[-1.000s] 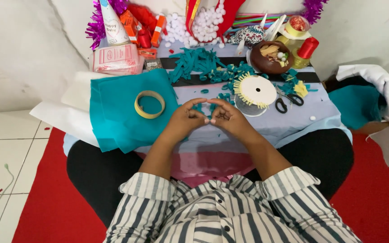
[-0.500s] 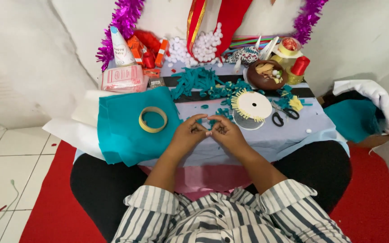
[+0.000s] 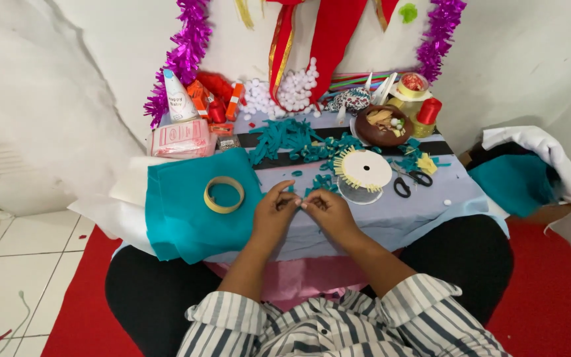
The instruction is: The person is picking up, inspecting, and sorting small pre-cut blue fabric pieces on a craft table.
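Teal felt, a small scrap (image 3: 301,200), sits pinched between the fingertips of the left hand (image 3: 275,213) and the right hand (image 3: 326,210), which meet at the near middle of the pale cloth-covered table (image 3: 424,215). Head view: neither hand is nearer; its long axis cannot be told. A roll of beige tape (image 3: 224,194) lies just left, black scissors (image 3: 410,182) well right.

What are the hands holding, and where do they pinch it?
The left hand and right hand meet fingertip to fingertip over the table, pinching a small teal scrap between them. It is too small to tell which part they grip.
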